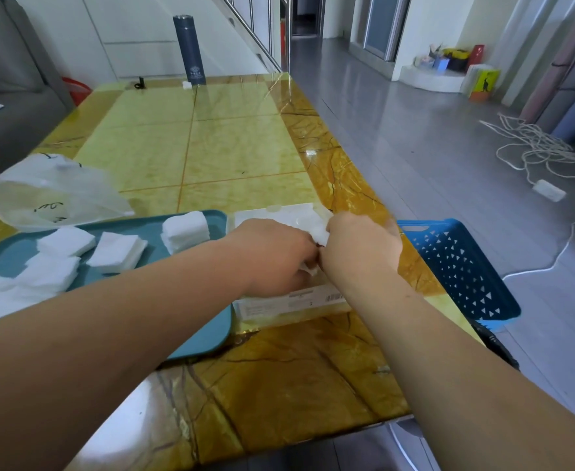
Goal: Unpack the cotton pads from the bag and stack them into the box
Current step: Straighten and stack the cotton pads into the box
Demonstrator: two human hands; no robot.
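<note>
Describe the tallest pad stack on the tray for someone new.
On the yellow table, find the teal tray at the near left. In its far right corner, next to the white box, stands the pad stack. It is the tall, squared-up one; the tray's other piles are lower and looser.

My left hand (pixel 275 256) and my right hand (pixel 360 246) are bare. My left forearm (pixel 126 317) and my right forearm (pixel 449 351) are bare too, all the way down to the edge of the picture. The arms look smooth, wide near me and thin at the wrists. My right forearm has a tiny faint mark near the wrist. My fingers are mostly hidden, so I cannot tell if anything is on them.
</note>
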